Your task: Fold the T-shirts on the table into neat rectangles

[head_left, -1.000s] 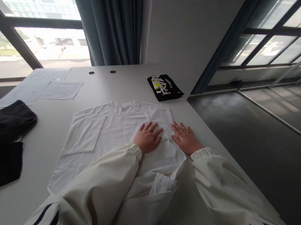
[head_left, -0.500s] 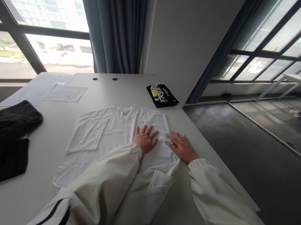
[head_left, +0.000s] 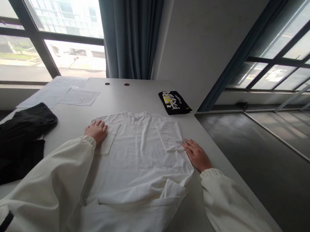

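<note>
A white T-shirt (head_left: pixel 129 167) lies spread on the white table, its neckline toward the far side and both sleeves turned inward. Its lower part is rumpled, with a raised fold near the right edge. My left hand (head_left: pixel 96 132) rests on the shirt's left sleeve, fingers pointing away from me and not gripping. At the opposite side, my right hand (head_left: pixel 198 156) lies flat with its fingertips touching the shirt's right edge, by the folded sleeve. My left forearm covers part of the shirt's left side.
Dark clothing (head_left: pixel 17 149) lies in a heap on the left of the table (head_left: pixel 134 96). Paper sheets (head_left: pixel 78 96) sit behind it. A black folded item with white and yellow print (head_left: pixel 174 102) is near the far right corner. The table's right edge drops to the floor.
My left hand has moved left across the shirt, from its right half to the left sleeve. My right hand stays at the right edge. The whole view has shifted slightly.
</note>
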`<state>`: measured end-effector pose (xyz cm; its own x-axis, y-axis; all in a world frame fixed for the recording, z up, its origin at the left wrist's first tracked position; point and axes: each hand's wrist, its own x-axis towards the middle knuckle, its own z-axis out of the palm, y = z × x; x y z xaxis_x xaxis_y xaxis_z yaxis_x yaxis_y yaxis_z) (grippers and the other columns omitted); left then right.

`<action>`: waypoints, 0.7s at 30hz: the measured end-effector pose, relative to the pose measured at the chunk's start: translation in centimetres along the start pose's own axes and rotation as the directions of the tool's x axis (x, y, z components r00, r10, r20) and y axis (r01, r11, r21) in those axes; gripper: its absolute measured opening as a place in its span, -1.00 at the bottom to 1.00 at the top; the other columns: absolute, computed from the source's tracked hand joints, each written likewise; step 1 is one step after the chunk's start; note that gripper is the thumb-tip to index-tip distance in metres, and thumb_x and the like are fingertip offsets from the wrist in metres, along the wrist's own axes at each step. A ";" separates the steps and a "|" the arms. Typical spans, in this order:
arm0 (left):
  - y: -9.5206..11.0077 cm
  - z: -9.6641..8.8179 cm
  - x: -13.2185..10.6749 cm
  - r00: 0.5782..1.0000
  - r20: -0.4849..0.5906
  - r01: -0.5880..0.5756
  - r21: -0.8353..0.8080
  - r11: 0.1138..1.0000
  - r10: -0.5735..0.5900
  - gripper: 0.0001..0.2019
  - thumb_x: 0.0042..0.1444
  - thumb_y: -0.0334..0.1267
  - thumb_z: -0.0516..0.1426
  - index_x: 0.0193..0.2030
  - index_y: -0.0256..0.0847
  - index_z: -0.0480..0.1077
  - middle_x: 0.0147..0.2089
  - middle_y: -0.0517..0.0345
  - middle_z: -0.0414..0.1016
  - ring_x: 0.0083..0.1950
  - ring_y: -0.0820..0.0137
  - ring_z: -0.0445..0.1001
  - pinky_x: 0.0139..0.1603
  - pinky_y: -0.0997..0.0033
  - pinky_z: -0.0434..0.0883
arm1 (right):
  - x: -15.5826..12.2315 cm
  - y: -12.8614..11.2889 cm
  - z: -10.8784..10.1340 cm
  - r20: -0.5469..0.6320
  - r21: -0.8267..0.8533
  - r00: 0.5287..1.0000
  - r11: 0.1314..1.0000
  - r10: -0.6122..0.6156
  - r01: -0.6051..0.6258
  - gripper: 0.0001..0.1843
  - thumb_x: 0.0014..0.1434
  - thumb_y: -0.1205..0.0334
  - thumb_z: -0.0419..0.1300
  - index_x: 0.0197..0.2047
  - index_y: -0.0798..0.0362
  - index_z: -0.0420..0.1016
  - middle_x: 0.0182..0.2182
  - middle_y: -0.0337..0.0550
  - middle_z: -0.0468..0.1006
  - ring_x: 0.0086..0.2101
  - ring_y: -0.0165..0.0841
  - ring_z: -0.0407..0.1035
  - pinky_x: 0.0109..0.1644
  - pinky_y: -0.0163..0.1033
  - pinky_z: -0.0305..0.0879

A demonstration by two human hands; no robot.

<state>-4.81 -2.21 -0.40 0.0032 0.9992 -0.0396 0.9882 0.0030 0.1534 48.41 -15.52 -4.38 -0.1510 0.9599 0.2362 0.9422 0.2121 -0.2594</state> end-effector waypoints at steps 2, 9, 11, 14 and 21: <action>-3.2 0.5 0.5 0.998 0.061 0.006 0.032 0.999 -0.008 -0.35 0.46 0.01 -0.22 0.61 -0.12 0.05 0.68 0.01 -0.12 0.66 0.05 -0.11 0.56 -0.26 0.00 | 0.2 0.0 0.1 -0.013 0.001 1.000 1.000 -0.006 0.006 -0.44 0.47 0.04 -0.12 0.31 -0.21 0.57 0.33 -0.16 0.50 0.36 -0.08 0.30 0.47 0.24 0.22; -4.2 0.8 0.5 0.994 0.092 0.062 0.047 0.997 -0.066 -0.29 0.43 0.02 -0.29 0.64 -0.17 -0.07 0.69 0.01 -0.23 0.68 0.05 -0.22 0.55 -0.36 -0.05 | 1.7 -1.0 0.4 0.124 -0.093 0.992 0.995 -0.011 0.022 -0.42 0.47 -0.03 -0.02 0.47 -0.17 0.35 0.47 -0.09 0.28 0.43 0.02 0.16 0.46 0.35 0.13; -4.5 0.6 0.5 0.992 0.097 0.079 0.051 0.996 -0.084 -0.29 0.43 0.03 -0.29 0.64 -0.15 -0.08 0.69 0.03 -0.26 0.68 0.04 -0.23 0.54 -0.41 -0.05 | 2.6 -1.5 0.6 0.166 -0.093 0.986 0.995 -0.010 0.026 -0.39 0.47 -0.07 -0.02 0.50 -0.16 0.29 0.50 -0.09 0.22 0.46 0.04 0.11 0.47 0.39 0.07; -6.0 0.4 0.8 0.987 0.099 0.117 0.061 0.991 -0.123 -0.27 0.42 0.05 -0.29 0.64 -0.19 -0.08 0.69 0.02 -0.28 0.68 0.03 -0.24 0.54 -0.42 -0.06 | 4.2 -2.3 1.1 0.196 -0.081 0.980 0.996 -0.022 0.038 -0.37 0.48 -0.09 -0.04 0.53 -0.16 0.23 0.52 -0.07 0.17 0.48 0.03 0.04 0.49 0.40 -0.01; -9.3 0.7 2.3 0.985 0.042 0.163 0.081 0.983 -0.166 -0.25 0.43 0.05 -0.28 0.63 -0.31 -0.05 0.68 -0.10 -0.24 0.67 0.01 -0.15 0.54 -0.33 0.03 | 7.9 -3.8 2.7 0.204 -0.060 0.976 0.994 -0.078 0.092 -0.36 0.50 -0.06 -0.06 0.55 -0.15 0.18 0.52 -0.06 0.16 0.48 -0.01 0.04 0.49 0.38 -0.01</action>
<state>-13.93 -0.02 -2.59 -0.1548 0.9822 -0.1062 0.9847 0.1622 0.0644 42.84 -8.21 -4.03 -0.2819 0.9576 0.0598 0.9405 0.2881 -0.1799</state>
